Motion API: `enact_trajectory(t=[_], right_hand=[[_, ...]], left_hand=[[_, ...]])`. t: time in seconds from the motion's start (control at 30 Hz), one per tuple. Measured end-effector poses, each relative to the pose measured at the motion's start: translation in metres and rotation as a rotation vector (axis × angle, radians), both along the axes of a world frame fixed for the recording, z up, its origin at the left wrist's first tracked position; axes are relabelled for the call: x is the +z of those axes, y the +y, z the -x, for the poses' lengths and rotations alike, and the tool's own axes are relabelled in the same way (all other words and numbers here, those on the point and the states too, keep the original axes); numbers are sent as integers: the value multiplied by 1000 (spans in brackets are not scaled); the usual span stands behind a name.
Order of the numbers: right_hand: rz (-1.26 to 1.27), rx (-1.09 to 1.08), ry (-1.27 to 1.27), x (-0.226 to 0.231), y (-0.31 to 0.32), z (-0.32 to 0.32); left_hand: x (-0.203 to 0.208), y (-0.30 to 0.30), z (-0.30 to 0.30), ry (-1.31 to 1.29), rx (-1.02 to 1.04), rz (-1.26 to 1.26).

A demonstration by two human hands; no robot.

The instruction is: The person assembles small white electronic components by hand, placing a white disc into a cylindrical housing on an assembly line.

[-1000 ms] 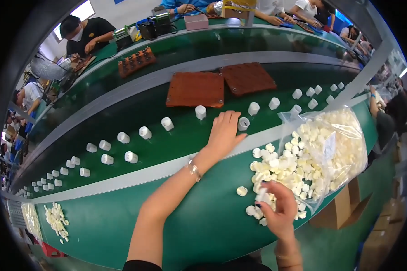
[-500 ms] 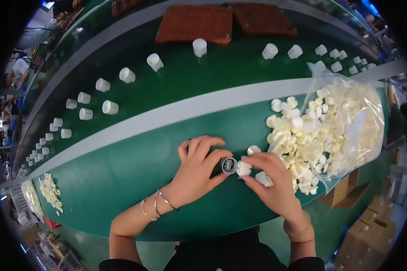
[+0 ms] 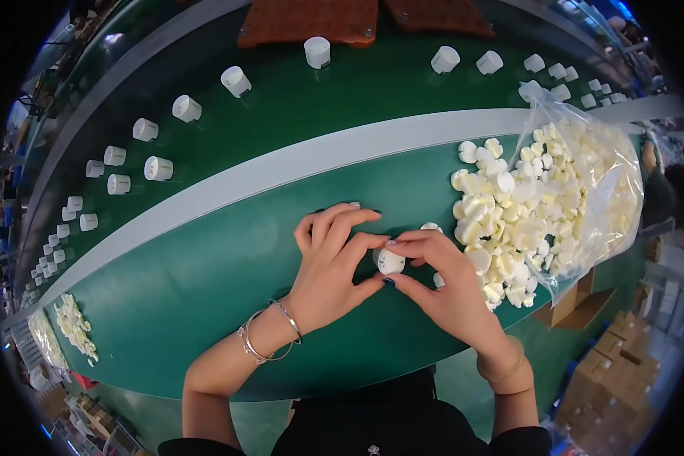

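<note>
Over the green table, my left hand [image 3: 328,266] has thumb and fingertips closed around a small white cylindrical plastic housing, whose side is mostly hidden by the fingers. A round white cap [image 3: 391,262] with small holes covers the housing's upward-facing end. On the other side, my right hand [image 3: 450,283] pinches this cap at its edge with thumb and forefinger. Just beyond the right fingers, a loose cap [image 3: 431,227] lies on the table. To the right spreads a heap of white and cream caps [image 3: 501,216], spilling from a clear plastic bag [image 3: 612,201].
Across a grey rail [image 3: 342,152], a dark green conveyor belt [image 3: 281,125] carries several white cylinders [image 3: 318,52] standing spaced out. Orange-red boards [image 3: 309,21] lie at the back. Another small cap pile [image 3: 74,327] sits at far left. Cardboard boxes [image 3: 612,372] stand on the floor at right.
My right hand has moved left and brought the cap onto the housing's end, where the dark inside showed before. The cylinders on the belt have shifted left in view.
</note>
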State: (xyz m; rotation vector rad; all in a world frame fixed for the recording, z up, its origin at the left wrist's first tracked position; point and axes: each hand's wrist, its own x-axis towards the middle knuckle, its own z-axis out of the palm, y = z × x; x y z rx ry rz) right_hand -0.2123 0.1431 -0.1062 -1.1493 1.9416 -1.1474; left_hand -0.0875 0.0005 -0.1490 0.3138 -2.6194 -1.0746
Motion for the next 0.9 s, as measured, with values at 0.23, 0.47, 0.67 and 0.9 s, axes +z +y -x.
enact_trajectory(t=[0.23,0.47,0.67,0.9], right_hand=[[-53,-125,-397,-7,-3,2],[-49,-167,-383,-23,-15,2],[-20,-196,-402,-27,-18,-2],[-150,-170,-383,-19,-17,-1]], left_hand=[[-3,3,3,32,-1,6],[-7,3,5,31,-1,18],[-12,3,5,47,-2,29],[-10,3,8,74,-32,50]])
